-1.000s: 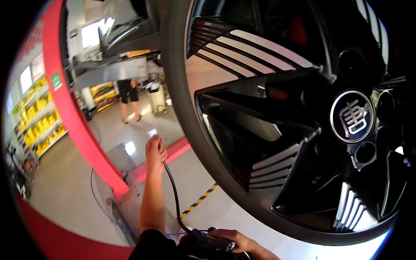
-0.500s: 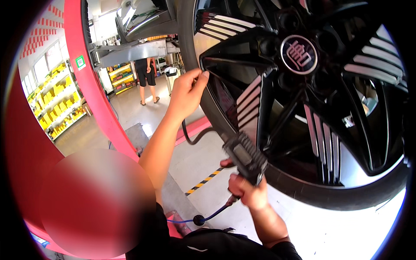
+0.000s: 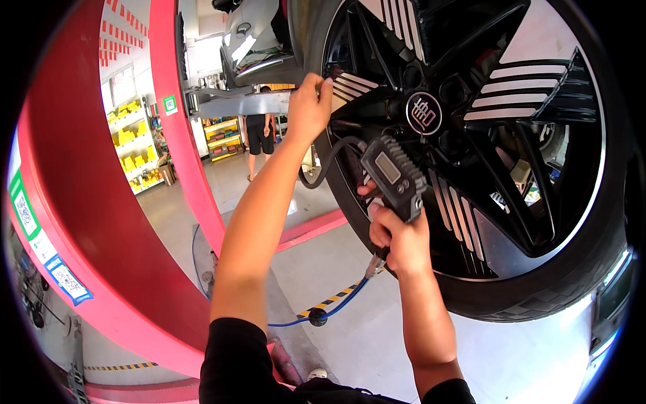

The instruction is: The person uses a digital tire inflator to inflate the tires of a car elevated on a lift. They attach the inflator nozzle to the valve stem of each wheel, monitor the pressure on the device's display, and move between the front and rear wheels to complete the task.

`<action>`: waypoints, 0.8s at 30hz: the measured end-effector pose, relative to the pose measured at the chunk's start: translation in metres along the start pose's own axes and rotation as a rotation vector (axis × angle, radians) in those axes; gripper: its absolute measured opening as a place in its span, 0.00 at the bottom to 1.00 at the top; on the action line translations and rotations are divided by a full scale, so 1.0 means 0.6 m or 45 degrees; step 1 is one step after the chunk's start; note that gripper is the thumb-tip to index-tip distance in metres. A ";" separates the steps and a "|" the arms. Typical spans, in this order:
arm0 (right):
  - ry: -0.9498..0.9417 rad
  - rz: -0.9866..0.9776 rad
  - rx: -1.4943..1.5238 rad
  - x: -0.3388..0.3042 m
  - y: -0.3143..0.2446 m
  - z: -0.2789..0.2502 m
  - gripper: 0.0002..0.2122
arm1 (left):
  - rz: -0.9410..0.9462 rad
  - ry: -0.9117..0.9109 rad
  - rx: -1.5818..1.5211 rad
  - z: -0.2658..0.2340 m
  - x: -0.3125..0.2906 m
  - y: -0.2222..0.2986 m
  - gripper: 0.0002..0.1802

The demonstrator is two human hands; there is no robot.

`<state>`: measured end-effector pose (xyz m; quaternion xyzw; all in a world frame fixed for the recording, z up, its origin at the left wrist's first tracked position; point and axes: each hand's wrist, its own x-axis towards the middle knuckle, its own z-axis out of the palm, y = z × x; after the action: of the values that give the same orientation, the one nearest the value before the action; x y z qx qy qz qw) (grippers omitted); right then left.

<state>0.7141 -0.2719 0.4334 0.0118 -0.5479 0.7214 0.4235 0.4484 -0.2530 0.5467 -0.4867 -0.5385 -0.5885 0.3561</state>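
My right hand (image 3: 402, 239) is wrapped round the grip of a black tire inflator gauge (image 3: 393, 172) with a small grey display. Its black rubber hose (image 3: 321, 176) loops left and passes behind my left wrist. A blue air line (image 3: 350, 296) joins the gauge's lower end. At the left edge of a large black-and-silver wheel (image 3: 484, 276), my left hand (image 3: 311, 111) is closed with thumb and fingers together. What it pinches is hidden. The gauge is in front of the wheel's spokes.
Red lift posts (image 3: 176, 135) stand on the left, with a grey lift arm (image 3: 245, 104) reaching toward the wheel. Behind them are shelves of yellow boxes (image 3: 131, 145) and a person in black shorts (image 3: 259, 135). Yellow-black tape (image 3: 340, 299) marks the floor.
The view has shifted, bringing more of the red post in at left. My right hand has raised the gauge closer to the wheel's centre. The left hand remains closed beside the tire.
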 end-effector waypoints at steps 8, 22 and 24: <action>0.023 0.032 0.023 0.039 -0.022 0.027 0.14 | 0.047 -0.142 0.185 0.037 0.113 0.004 0.16; 0.057 -0.042 -0.059 0.030 -0.002 0.059 0.17 | 0.124 -0.143 0.223 0.055 0.139 0.026 0.13; 0.047 -0.021 -0.030 0.029 0.000 0.053 0.17 | 0.078 -0.127 0.309 0.053 0.138 0.039 0.14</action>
<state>0.6889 -0.2871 0.4543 -0.0018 -0.5483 0.7115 0.4395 0.4541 -0.2169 0.6310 -0.4849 -0.6076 -0.4829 0.4030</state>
